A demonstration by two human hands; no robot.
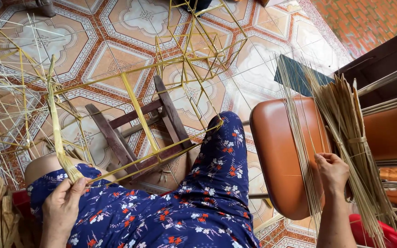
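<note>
Left hand clamped on half-built bamboo frame; right hand closing on bamboo strip bundle beside it; many strips unused.

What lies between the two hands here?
In the head view, the person's raised knee in blue floral cloth lies between the left hand and the right hand.
</note>
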